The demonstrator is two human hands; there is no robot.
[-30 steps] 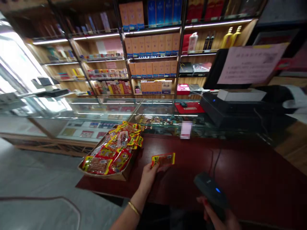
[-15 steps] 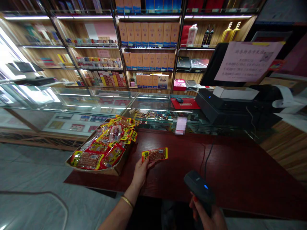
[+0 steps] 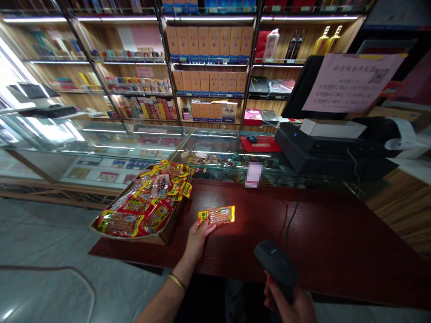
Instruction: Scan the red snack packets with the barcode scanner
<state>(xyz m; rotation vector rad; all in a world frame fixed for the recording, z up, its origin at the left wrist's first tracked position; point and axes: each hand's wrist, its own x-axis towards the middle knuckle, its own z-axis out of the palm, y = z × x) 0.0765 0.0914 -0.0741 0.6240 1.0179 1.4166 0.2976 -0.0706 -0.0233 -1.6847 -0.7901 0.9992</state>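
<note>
A flat snack packet (image 3: 218,215), red and yellow with brown sticks showing through it, is pinched by its left end in my left hand (image 3: 198,237). It is just above the dark red tabletop, lit by a bright patch of light. My right hand (image 3: 286,301) is wrapped round the handle of a black barcode scanner (image 3: 274,260), whose head points toward the packet. To the left stands a cardboard box (image 3: 161,237) heaped with similar snack packets (image 3: 158,215).
The dark red table (image 3: 323,233) has a black cable (image 3: 292,220) running across it. Behind are a glass counter (image 3: 151,139), a mouse (image 3: 252,138) on a red pad, a monitor with a paper sign (image 3: 350,85) and a black cash drawer (image 3: 303,152). Stocked shelves (image 3: 208,65) line the wall.
Light from the scanner now falls on the snack packet, which was unlit before. The scanner has shifted slightly left; my left hand keeps its hold on the packet.
</note>
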